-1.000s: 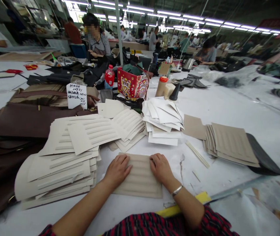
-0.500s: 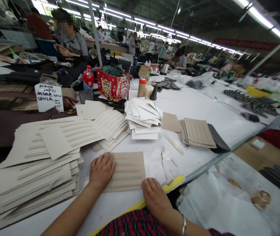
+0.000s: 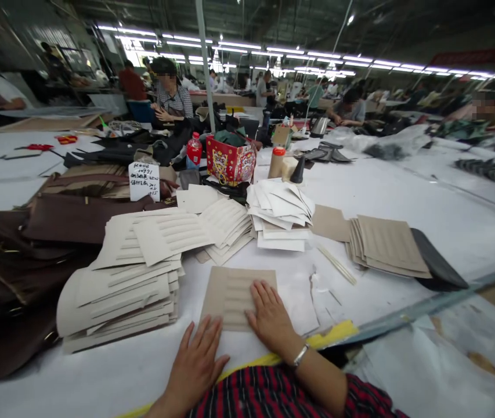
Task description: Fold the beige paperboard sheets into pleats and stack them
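A beige rectangular panel with raised parallel ridges (image 3: 234, 290) lies flat on the white table in front of me. My right hand (image 3: 271, 316) rests flat on its right part, fingers stretched out. At the panel's lower left corner is my left hand (image 3: 199, 360), with fingers spread and tips at the panel's edge; it holds nothing. To the left stands a tall, uneven stack of similar cream ridged panels (image 3: 120, 296). Beyond the panel is a pile of white sheets (image 3: 279, 209), and to the right a smaller fanned stack of beige ridged panels (image 3: 386, 244).
Thin pale sticks (image 3: 336, 264) lie right of the panel. Behind are a red patterned box (image 3: 230, 159), a red-labelled bottle (image 3: 194, 151), an orange-capped bottle (image 3: 277, 162) and a black cone (image 3: 298, 170). Brown leather bags (image 3: 68, 220) fill the left. Yellow material (image 3: 334, 332) lines the near edge.
My left hand has moved from the panel's upper left to its lower left corner. My right hand has slid from the lower right corner onto the panel. The view has turned left.
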Demonstrator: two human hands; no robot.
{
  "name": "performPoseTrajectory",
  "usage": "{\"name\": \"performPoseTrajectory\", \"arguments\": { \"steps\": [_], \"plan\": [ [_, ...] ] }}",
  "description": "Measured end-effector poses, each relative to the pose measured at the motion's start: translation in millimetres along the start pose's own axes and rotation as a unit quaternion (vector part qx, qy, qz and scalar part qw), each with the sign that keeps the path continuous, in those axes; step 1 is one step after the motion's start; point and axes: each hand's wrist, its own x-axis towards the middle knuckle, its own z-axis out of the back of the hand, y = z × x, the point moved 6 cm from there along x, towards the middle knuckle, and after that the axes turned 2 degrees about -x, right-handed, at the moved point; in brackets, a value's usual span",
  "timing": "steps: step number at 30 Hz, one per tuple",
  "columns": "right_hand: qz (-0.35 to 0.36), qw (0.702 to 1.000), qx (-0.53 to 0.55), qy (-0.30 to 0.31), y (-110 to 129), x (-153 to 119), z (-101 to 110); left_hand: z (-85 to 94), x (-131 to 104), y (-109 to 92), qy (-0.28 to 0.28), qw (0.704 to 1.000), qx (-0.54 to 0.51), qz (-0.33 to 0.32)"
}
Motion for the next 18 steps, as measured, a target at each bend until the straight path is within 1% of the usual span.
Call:
{"name": "performPoseTrajectory", "arguments": {
  "steps": [2, 4, 5, 6, 8, 10, 11, 12, 13, 15, 16, 18],
  "plan": [
    [0.002, 1.000, 0.021, 0.000, -1, -2, 11, 4.2, -11, -2, -0.035, 0.999, -0.008, -0.016],
    [0.001, 0.999, 0.049, -0.009, -13, -2, 26, 4.5, -6, 4, -0.076, 0.996, -0.032, -0.022],
    [-0.012, 0.998, 0.054, -0.019, -26, 0, 35, 2.6, 4, 8, -0.097, 0.994, -0.047, -0.021],
    [-0.038, 0.998, 0.046, -0.031, -45, 1, 44, -0.8, 18, 11, -0.114, 0.991, -0.063, -0.017],
    [-0.127, 0.991, -0.018, -0.049, -96, 3, 65, -10.8, 55, 12, -0.131, 0.987, -0.094, -0.009],
    [-0.231, 0.964, -0.128, -0.026, -152, 3, 81, -24.4, 98, 4, -0.111, 0.987, -0.118, -0.004],
    [-0.272, 0.946, -0.176, -0.003, -177, 2, 87, -32.1, 118, -3, -0.088, 0.988, -0.127, -0.002],
    [-0.299, 0.930, -0.211, 0.021, -198, 3, 90, -40.5, 135, -10, -0.052, 0.990, -0.134, 0.002],
    [-0.314, 0.920, -0.231, 0.042, -214, 3, 91, -48.2, 148, -17, -0.015, 0.990, -0.140, 0.003],
    [-0.320, 0.915, -0.237, 0.067, -232, 7, 90, -57.8, 164, -27, 0.044, 0.988, -0.148, -0.006],
    [-0.317, 0.916, -0.233, 0.073, -235, 8, 88, -59.0, 166, -31, 0.064, 0.986, -0.153, -0.018],
    [-0.311, 0.918, -0.232, 0.084, -237, 8, 86, -54.3, 163, -35, 0.088, 0.981, -0.165, -0.057]
  ]
}}
